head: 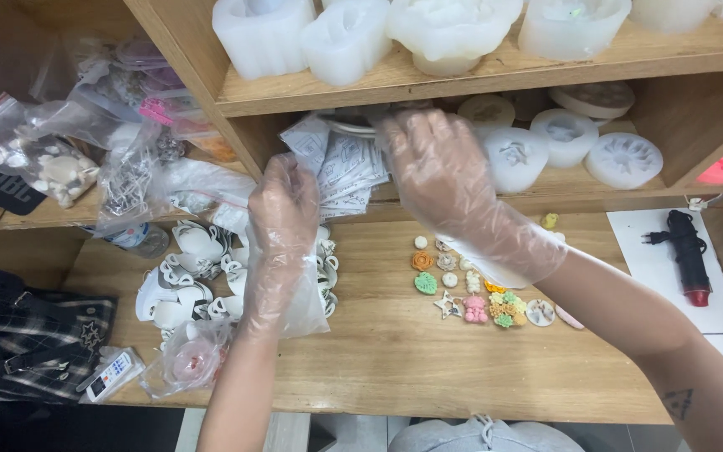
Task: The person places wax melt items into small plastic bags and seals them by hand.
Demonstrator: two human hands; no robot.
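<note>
On the wooden shelf (395, 351) below my headcam, I counted two hands, both in loose clear plastic gloves. My left hand (284, 205) was curled, fingers drawn together around the edge of a stack of flat printed sheets (338, 163) that stuck out of the lower cubby; my right hand (441, 167) lay over the top of the same stack with fingers bent down onto it — whether it pinched anything under the glove I could not tell, since the hand itself hid the contact. Above, along the upper board, I made out five white silicone moulds (345, 38), the outer ones cut off by the frame. Inside the cubby sat four more round moulds (625, 159), one half behind my right hand, and further ones in the shadow I could not count. Just right of my right wrist lay a cluster of small coloured cast pieces (474, 293) — roughly fifteen, among them a green leaf, a pink bear and a star; several were covered by the glove cuff. Left of my left arm lay a heap of white curved shells (186, 285), too overlapped to count. One zip bag (43, 159) at far left held pale shell-like bits; other clear bags beside it were crumpled, their contents unclear. One black and red tool (686, 255) rested on a white sheet at right.
</note>
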